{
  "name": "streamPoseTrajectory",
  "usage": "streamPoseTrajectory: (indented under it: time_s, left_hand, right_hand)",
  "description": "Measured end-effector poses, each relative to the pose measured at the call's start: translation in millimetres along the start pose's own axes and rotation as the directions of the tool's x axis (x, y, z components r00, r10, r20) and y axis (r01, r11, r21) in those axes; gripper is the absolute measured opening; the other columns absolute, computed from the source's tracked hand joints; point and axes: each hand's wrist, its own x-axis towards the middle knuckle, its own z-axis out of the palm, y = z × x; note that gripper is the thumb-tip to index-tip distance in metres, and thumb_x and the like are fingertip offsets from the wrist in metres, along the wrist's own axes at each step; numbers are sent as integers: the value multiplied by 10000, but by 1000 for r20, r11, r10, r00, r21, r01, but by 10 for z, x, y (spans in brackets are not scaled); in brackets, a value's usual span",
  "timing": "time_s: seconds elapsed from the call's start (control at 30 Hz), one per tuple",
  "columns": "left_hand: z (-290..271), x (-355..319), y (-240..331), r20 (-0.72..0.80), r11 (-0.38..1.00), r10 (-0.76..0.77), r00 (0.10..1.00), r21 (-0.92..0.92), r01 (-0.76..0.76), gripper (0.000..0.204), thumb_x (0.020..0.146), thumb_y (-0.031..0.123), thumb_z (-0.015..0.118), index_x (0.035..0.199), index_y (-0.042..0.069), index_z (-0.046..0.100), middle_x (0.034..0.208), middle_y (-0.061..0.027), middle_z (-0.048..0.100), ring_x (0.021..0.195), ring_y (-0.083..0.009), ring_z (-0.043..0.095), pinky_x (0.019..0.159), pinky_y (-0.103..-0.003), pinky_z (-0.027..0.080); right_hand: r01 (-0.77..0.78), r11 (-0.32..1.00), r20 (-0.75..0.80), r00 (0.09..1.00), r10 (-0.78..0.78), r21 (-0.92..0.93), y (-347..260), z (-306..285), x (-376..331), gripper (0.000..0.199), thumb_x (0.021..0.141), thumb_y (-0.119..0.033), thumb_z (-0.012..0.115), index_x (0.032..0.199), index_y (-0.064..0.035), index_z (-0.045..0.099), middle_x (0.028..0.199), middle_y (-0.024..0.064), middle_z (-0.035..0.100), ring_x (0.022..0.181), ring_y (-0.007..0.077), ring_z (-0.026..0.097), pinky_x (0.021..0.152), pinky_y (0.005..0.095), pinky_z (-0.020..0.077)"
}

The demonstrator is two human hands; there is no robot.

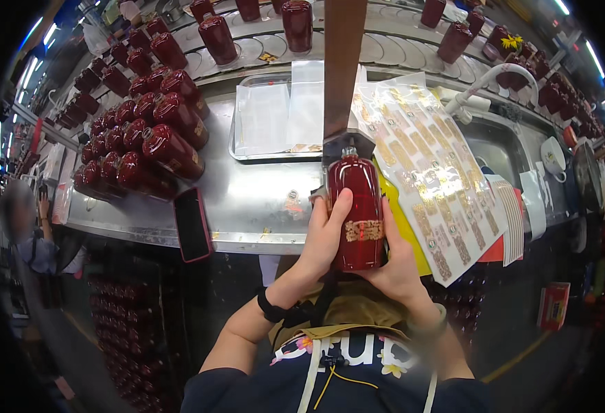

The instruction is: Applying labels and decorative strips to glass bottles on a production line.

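While both my hands clamp the dark red bottle (357, 206), it stands upright between them, cap away from me. My left hand (323, 237) wraps its left side, thumb pressed flat on the front. My right hand (400, 265) cups its right side and base. Gold label (363, 230) sits between my thumbs. Beyond my right fingers lies the gold sticker sheet (426, 172); beyond my left, a red phone (193, 224).

A stainless-steel workbench (247, 199) runs beneath a curved conveyor (385, 41) in a dim workshop. Strip lights (595, 58) glow along the edges. A shallow metal tray (237, 148) sits on the bench, a sink (498, 148) with a white faucet (498, 76) to the right, dark floor below.
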Motion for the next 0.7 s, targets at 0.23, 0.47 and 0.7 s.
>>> streamPoseTrajectory:
  time_s: [0.23, 0.47, 0.7]
  left_hand:
    - [-116, 347, -160, -25, 915, 248, 968, 334, -226, 497, 1075, 413, 557, 1124, -82, 546, 1030, -170, 660, 917, -240, 636, 857, -371, 516]
    - [-353, 42, 78, 279, 681, 414, 866, 537, -498, 882, 908, 363, 771, 1543, -53, 322, 1456, -265, 482, 1341, -392, 502, 1145, -447, 365]
    - [-385, -112, -97, 434, 267, 468, 770, 761, -591, 1178, 676, 144, 954, 1605, -42, 253, 1560, -218, 432, 1409, -312, 483, 1169, -398, 375]
  right_hand:
    - [44, 997, 7, 999, -44, -67, 15, -116, 229, 1142, 701, -147, 939, 1591, 64, 255, 1279, 246, 667, 1144, 364, 691, 948, 386, 556]
    - [98, 937, -38, 992, -117, -336, 165, -40, 192, 1009, 683, -131, 890, 1564, -47, 405, 1479, 248, 530, 1200, 414, 636, 947, 437, 559]
    - [-219, 957, -48, 976, 214, -187, 424, -1022, 139, 543, 795, -163, 873, 1295, -70, 684, 943, 39, 671, 699, 108, 533, 661, 276, 465]
